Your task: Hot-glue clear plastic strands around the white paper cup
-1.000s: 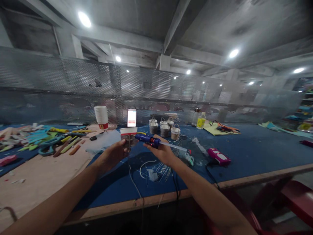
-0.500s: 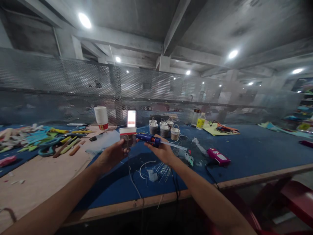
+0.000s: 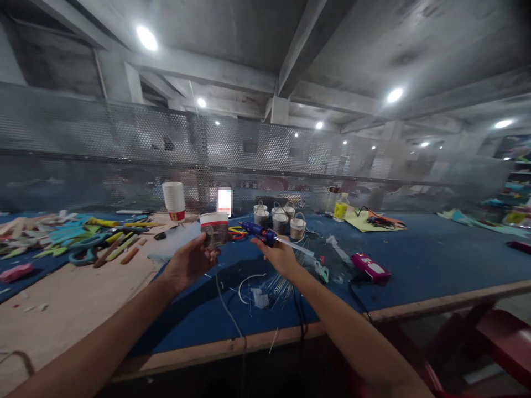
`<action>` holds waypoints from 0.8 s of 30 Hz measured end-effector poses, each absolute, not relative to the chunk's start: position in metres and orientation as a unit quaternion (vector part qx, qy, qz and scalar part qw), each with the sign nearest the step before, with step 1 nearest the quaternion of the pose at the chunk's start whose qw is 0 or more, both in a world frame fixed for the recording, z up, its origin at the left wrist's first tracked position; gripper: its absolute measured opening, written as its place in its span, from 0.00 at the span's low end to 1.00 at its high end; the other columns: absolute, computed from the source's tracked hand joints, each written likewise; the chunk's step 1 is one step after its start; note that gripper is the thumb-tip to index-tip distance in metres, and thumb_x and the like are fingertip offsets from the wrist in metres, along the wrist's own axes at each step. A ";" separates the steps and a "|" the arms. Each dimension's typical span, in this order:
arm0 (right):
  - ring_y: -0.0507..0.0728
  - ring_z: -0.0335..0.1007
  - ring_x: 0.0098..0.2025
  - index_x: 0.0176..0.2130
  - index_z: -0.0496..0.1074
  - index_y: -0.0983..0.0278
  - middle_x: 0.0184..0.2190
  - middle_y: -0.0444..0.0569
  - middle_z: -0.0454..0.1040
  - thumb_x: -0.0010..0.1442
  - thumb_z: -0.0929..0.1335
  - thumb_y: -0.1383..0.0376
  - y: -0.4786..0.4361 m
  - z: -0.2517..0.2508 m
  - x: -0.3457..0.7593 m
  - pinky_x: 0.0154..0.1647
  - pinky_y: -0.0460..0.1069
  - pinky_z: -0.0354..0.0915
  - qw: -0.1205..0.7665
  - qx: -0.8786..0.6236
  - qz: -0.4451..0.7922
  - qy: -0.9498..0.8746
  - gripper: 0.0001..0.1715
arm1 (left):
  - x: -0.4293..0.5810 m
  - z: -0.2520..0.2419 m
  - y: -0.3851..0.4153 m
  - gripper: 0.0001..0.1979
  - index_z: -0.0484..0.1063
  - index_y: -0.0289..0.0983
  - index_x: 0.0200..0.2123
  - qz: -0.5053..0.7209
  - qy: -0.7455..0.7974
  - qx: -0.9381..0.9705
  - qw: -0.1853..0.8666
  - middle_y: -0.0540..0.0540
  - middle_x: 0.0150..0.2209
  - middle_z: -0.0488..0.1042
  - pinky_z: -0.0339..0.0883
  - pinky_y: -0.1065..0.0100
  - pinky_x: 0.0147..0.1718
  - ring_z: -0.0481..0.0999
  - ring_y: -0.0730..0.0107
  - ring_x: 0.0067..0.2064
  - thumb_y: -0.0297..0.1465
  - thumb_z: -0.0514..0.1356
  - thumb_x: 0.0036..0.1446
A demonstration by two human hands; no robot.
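Note:
My left hand is closed around the lower left side of a paper cup, white with a red band at the rim. Brown cord covers the lower part of the cup, and a loose strand of cord trails down from it over the table edge. My right hand grips a blue hot glue gun, its nozzle pointing left toward the cup but apart from it. A clear glue stick juts from the gun's back end.
Several small handled cups stand behind the gun. A stack of paper cups is at the back left, near scissors and foam scraps. Thin glue strings litter the blue table. A magenta device and a bottle lie rightward.
The glue gun has drawn back to the right from the cup, so a gap now shows between them. The cup has shifted slightly left and up in my left hand.

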State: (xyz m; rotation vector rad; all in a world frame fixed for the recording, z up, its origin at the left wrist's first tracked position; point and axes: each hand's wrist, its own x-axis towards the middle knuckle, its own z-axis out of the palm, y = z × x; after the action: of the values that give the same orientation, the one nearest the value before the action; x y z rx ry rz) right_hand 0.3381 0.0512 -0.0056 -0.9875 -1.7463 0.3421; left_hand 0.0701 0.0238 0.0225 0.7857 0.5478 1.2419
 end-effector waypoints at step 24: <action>0.70 0.69 0.64 0.63 0.70 0.64 0.62 0.64 0.73 0.72 0.70 0.60 0.055 -0.012 0.315 0.63 0.62 0.64 0.136 -0.611 -0.023 -0.779 0.24 | 0.077 0.024 0.019 0.17 0.84 0.35 0.48 0.559 0.263 0.401 0.677 0.40 0.42 0.89 0.79 0.68 0.39 0.88 0.63 0.38 0.21 0.73 0.55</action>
State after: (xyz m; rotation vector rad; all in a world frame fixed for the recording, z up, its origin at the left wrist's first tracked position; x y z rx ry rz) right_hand 0.3154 0.0545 -0.0120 -1.7693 -2.2562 -0.0656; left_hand 0.0766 0.0193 0.0235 0.9019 0.5908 1.2563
